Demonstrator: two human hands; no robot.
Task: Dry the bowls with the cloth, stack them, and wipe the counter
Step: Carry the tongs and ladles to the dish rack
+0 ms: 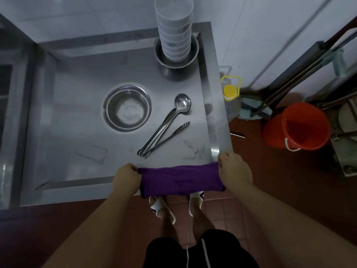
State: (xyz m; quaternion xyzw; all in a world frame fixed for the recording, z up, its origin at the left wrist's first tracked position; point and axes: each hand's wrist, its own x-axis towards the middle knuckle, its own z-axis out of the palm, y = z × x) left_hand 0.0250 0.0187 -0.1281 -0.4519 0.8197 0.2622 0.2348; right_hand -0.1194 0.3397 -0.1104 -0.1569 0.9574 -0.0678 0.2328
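A purple cloth (180, 179) is stretched flat between my two hands over the front edge of the steel counter (77, 132). My left hand (126, 178) grips its left end, and my right hand (234, 172) grips its right end near the counter's front right corner. A tall stack of several white bowls (174, 28) stands in a metal bowl (176, 61) at the back right. A single metal bowl (127, 109) sits upright in the middle of the counter.
A ladle (174, 115) and other long metal utensils (166, 138) lie right of the single bowl. On the floor to the right stand a yellow-capped bottle (230, 93), a red bucket (297, 125) and leaning mop handles (301, 72).
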